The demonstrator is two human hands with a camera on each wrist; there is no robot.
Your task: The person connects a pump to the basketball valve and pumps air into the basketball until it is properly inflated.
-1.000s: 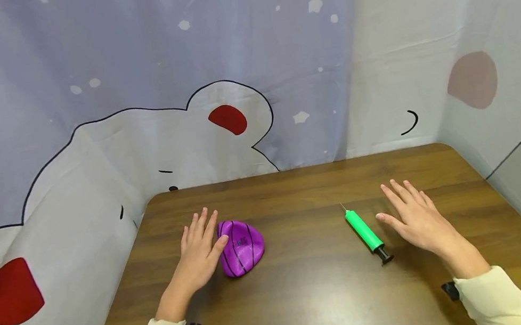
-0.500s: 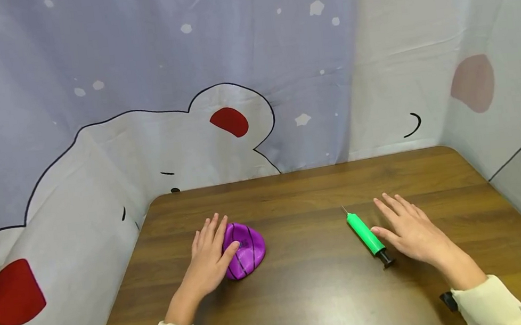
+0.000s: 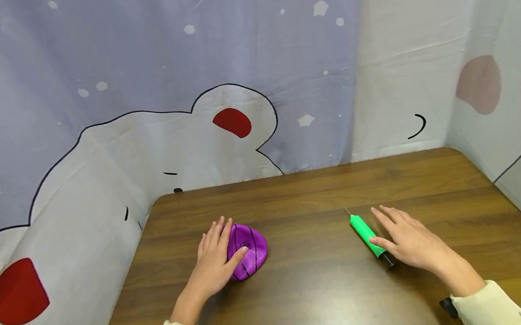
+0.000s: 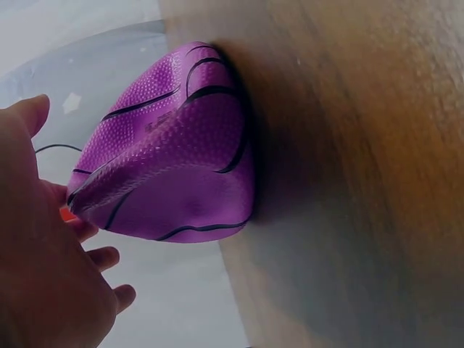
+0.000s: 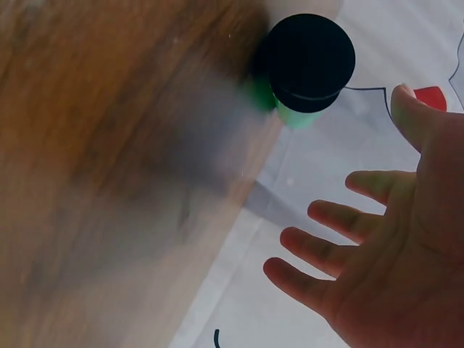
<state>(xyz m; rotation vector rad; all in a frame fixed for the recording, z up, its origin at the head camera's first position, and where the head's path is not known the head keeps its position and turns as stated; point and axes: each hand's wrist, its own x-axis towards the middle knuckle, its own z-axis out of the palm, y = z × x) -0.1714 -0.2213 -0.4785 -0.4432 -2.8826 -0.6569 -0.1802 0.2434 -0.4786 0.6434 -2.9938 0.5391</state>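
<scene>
On the left of the table lies a deflated purple ball (image 3: 251,249) with black lines, its side caved in. My left hand (image 3: 214,264) is over its left edge, fingers spread; in the left wrist view the dented ball (image 4: 167,152) stands beyond the fingers, and I cannot tell whether they touch it. To the right lies a green hand pump (image 3: 362,230) with a thin needle and a black handle. My right hand (image 3: 409,239) hovers just right of it, thumb above the barrel. The pump's round black handle end (image 5: 312,61) faces the right wrist camera, apart from the fingers.
The brown wooden table (image 3: 314,296) has its far edge against a printed curtain (image 3: 162,147). Bare wood lies between the ball and the pump. Another curtain panel (image 3: 483,126) hangs along the right side.
My left hand has moved right, further over the purple ball. The right hand has come left and nearer to the pump. Ball and pump lie where they were.
</scene>
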